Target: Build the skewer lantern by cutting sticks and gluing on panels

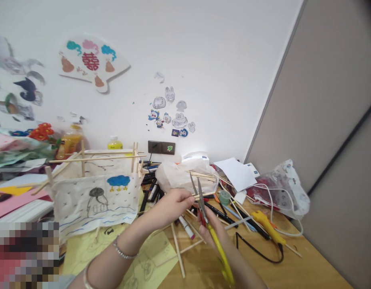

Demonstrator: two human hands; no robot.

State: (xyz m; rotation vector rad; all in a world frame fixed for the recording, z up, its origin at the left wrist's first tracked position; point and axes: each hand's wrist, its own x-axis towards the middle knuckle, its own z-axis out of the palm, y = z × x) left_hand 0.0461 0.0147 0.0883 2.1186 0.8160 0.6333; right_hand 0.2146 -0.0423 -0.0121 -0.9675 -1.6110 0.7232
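My left hand (181, 202) is closed, pinching a thin wooden stick (207, 195) that points to the right. My right hand (213, 226) grips a pair of yellow-handled scissors (219, 251), blades up and spread apart. The stick lies at the blades; whether it is between them I cannot tell. To the left stands a wooden stick frame (83, 160) with a white drawn-on cloth (80, 200) on its front. Loose sticks (177, 251) lie on the table below my hands.
A yellow glue gun (268, 226) with a black cord lies at the right. Markers (187, 228), a small green tub (224, 196) and a clear plastic bag (286, 188) clutter the back. Yellow drawn-on paper (158, 251) covers part of the wooden table (299, 273).
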